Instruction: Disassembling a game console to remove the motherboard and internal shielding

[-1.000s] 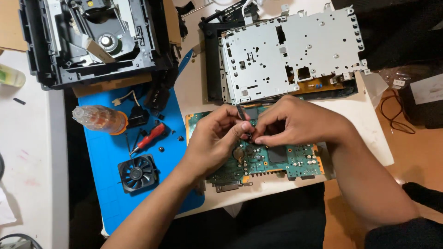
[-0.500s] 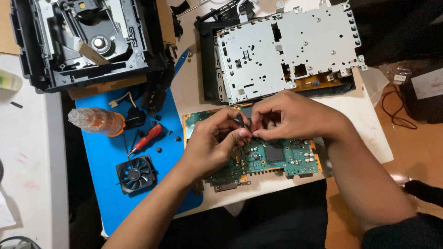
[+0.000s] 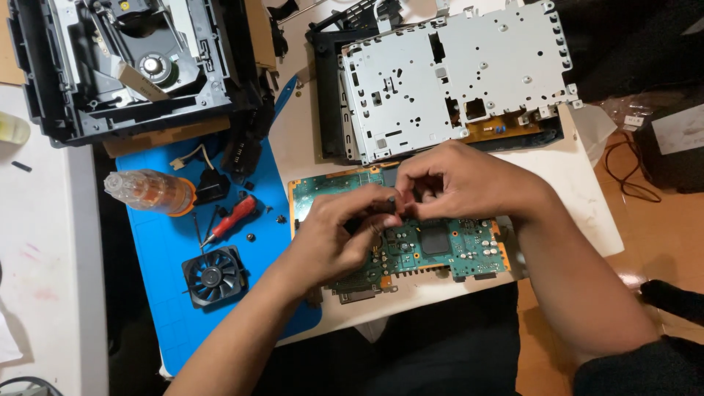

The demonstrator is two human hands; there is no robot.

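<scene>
1. Green board [image 3: 440, 246] lies at frame centre on the white table [image 3: 579, 198], its lower edge near the table's front edge.
2. Left hand [image 3: 334, 235] and right hand [image 3: 455, 183] meet over the board's upper left, fingertips pinched on something small and dark; what it is, I cannot tell.
3. Free room: bare white table right of the board, and blue mat [image 3: 169, 293] lower left around the fan [image 3: 213, 275].
4. The metal shield [image 3: 455, 77] crowds the board's upper edge.
5. Since half a second ago, both hands stay pinched together at the same spot.
</scene>
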